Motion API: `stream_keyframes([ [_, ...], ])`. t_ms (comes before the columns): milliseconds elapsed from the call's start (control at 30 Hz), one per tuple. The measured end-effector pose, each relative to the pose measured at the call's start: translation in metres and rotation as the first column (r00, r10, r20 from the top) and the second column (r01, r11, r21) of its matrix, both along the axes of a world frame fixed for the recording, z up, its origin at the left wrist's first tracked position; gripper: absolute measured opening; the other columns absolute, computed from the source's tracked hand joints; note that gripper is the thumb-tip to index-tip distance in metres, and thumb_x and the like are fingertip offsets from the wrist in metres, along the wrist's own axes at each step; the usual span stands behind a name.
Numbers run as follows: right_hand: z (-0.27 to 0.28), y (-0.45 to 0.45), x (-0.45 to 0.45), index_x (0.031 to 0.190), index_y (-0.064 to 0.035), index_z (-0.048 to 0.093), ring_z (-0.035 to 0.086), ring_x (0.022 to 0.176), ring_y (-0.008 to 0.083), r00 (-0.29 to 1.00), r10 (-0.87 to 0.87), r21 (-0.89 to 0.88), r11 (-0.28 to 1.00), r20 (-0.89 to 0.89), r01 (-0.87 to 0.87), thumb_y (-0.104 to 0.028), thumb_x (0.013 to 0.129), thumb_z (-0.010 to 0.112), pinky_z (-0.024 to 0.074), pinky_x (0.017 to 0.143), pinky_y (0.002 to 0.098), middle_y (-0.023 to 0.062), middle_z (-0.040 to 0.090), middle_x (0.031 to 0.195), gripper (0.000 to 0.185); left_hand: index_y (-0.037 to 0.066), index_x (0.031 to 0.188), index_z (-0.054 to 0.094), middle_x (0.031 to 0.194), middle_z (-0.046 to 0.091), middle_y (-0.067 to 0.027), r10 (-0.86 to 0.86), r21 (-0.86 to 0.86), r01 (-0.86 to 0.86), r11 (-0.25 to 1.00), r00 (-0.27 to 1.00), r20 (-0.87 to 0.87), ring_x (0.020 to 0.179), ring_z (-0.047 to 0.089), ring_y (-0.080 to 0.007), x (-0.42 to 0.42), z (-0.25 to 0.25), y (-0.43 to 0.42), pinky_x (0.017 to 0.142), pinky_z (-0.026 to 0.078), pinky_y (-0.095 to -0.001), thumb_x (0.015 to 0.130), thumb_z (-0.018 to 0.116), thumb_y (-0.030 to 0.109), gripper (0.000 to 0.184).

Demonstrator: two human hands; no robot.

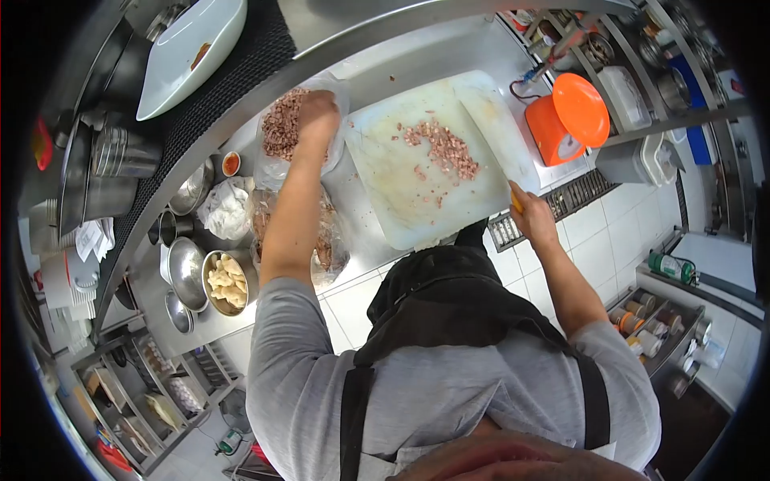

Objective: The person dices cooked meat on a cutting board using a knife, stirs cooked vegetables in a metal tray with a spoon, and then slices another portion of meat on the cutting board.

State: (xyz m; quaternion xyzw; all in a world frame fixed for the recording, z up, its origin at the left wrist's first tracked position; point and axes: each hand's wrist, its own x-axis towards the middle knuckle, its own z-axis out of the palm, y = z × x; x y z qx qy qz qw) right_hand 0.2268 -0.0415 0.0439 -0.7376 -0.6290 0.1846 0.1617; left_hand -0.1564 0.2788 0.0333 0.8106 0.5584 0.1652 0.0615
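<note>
My left hand (319,116) is over a clear plastic bag (340,94) holding chopped reddish-brown meat (282,128). Its fingers curl downward at the meat's right side; what they grip is hidden. In my right hand (535,218) is the yellow-orange handle of a knife (515,200), at the right edge of a white cutting board (381,172). The blade seems to extend up and left over the board, hard to make out against the white. Small diced pieces of the same meat (449,152) are scattered across the board's middle.
Left of the board are a bag of brownish food (325,240), a crumpled white bag (227,210), a bowl of pale yellow chunks (227,280) and a small cup of red seasoning (231,163). An orange container (553,128) with its lid raised stands right. A shelf edge (321,48) runs overhead.
</note>
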Motion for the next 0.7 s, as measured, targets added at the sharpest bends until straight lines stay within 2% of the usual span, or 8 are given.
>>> stream_keyframes([
  [33,0.001,0.003,-0.003,0.135,-0.0169,0.052,0.063,0.080,0.0409,0.999,0.044,-0.025,0.999,0.024,-0.044,-0.012,0.079,0.066,0.0513,0.072,0.0487,0.0202,0.064,0.086,0.057,0.003,0.095,0.068,0.105,0.066,-0.0193,-0.153,0.025,0.155,0.988,0.987,-0.054,0.095,0.064,-0.0391,0.015,0.000,-0.010,0.082,0.052,-0.0459,0.078,0.063,0.011,0.019],
  [167,0.010,0.004,-0.014,0.136,-0.0201,0.051,0.065,0.080,0.0378,0.979,0.199,-0.060,0.979,0.036,-0.197,-0.013,0.079,0.065,0.0526,0.073,0.0470,0.0150,0.064,0.087,0.059,0.001,0.096,0.068,0.100,0.066,-0.0209,-0.165,-0.083,0.153,0.985,0.974,-0.155,0.094,0.063,-0.0388,0.038,-0.042,-0.032,0.084,0.051,-0.0458,0.077,0.059,0.005,0.021],
  [267,0.022,0.000,-0.016,0.135,-0.0217,0.053,0.065,0.080,0.0374,0.967,0.252,-0.114,0.963,0.041,-0.246,-0.013,0.079,0.065,0.0530,0.073,0.0460,0.0141,0.063,0.085,0.058,0.000,0.095,0.068,0.101,0.066,-0.0218,-0.094,0.058,0.108,0.992,0.974,-0.205,0.096,0.061,-0.0385,0.041,-0.044,-0.052,0.086,0.051,-0.0442,0.076,0.057,0.001,0.023],
  [367,0.022,-0.006,-0.006,0.133,-0.0205,0.054,0.064,0.080,0.0374,0.967,0.254,-0.105,0.961,-0.026,-0.255,-0.012,0.078,0.065,0.0525,0.073,0.0462,0.0150,0.063,0.084,0.057,0.001,0.097,0.068,0.103,0.066,-0.0198,-0.035,0.025,0.038,0.999,0.991,-0.131,0.098,0.060,-0.0382,0.057,-0.045,-0.071,0.089,0.050,-0.0433,0.075,0.054,-0.004,0.027],
  [433,0.019,-0.006,0.000,0.132,-0.0193,0.055,0.064,0.081,0.0377,0.981,0.188,-0.014,0.982,-0.057,-0.189,-0.011,0.078,0.064,0.0517,0.073,0.0465,0.0162,0.063,0.085,0.056,0.001,0.099,0.068,0.103,0.066,-0.0190,-0.197,0.079,0.186,0.979,0.966,0.169,0.098,0.060,-0.0389,0.072,-0.070,-0.079,0.090,0.050,-0.0430,0.074,0.054,-0.005,0.030],
  [533,0.013,0.002,0.006,0.132,-0.0182,0.055,0.064,0.081,0.0384,0.987,0.153,0.024,0.988,-0.044,-0.153,-0.010,0.077,0.063,0.0512,0.072,0.0468,0.0170,0.064,0.086,0.056,0.001,0.100,0.068,0.102,0.067,-0.0188,-0.300,0.000,0.319,0.948,0.891,0.342,0.097,0.061,-0.0382,0.107,-0.031,-0.108,0.089,0.050,-0.0424,0.075,0.055,-0.005,0.030],
  [633,0.011,0.006,0.000,0.132,-0.0157,0.055,0.064,0.081,0.0387,0.988,0.148,-0.004,0.989,-0.038,-0.148,-0.010,0.077,0.062,0.0511,0.072,0.0465,0.0176,0.064,0.086,0.055,0.002,0.100,0.069,0.102,0.067,-0.0192,-0.279,-0.096,0.324,0.941,0.906,0.318,0.096,0.062,-0.0365,0.117,-0.016,-0.108,0.088,0.051,-0.0418,0.076,0.057,-0.002,0.027],
  [700,0.009,0.008,-0.007,0.131,-0.0149,0.055,0.064,0.080,0.0383,0.987,0.152,-0.005,0.988,-0.045,-0.153,-0.010,0.078,0.062,0.0511,0.072,0.0464,0.0176,0.064,0.085,0.054,0.002,0.101,0.069,0.101,0.068,-0.0192,-0.218,-0.015,0.233,0.972,0.929,0.299,0.096,0.062,-0.0356,0.114,-0.019,-0.098,0.087,0.051,-0.0417,0.077,0.057,-0.002,0.027],
])
